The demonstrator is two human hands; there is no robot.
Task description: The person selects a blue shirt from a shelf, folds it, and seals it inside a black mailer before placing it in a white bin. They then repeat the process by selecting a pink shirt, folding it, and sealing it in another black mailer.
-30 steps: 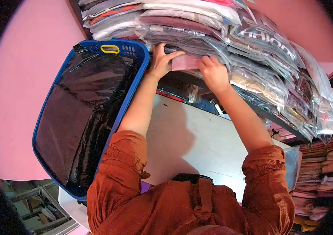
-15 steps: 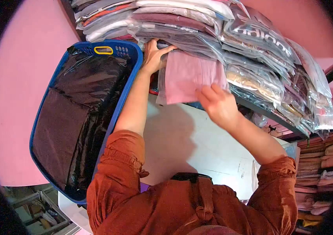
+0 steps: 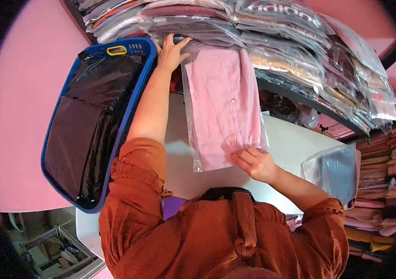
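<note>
The pink shirt in its clear bag (image 3: 222, 104) hung more than halfway out of the shelf stack, its near end over the white surface (image 3: 281, 144). The right hand (image 3: 255, 163) gripped that near edge, fingers pinched on the plastic. The left hand (image 3: 171, 50) lay flat and open against the stacked packets (image 3: 272, 42), bracing them (apparently so they would not slide). The withdrawal step looked nearly finished; freeing the far end called for a steady pull. A blue basket (image 3: 135, 100) stood alongside.

One head-worn camera looks steeply down, close over the table (image 3: 281, 139).
</note>
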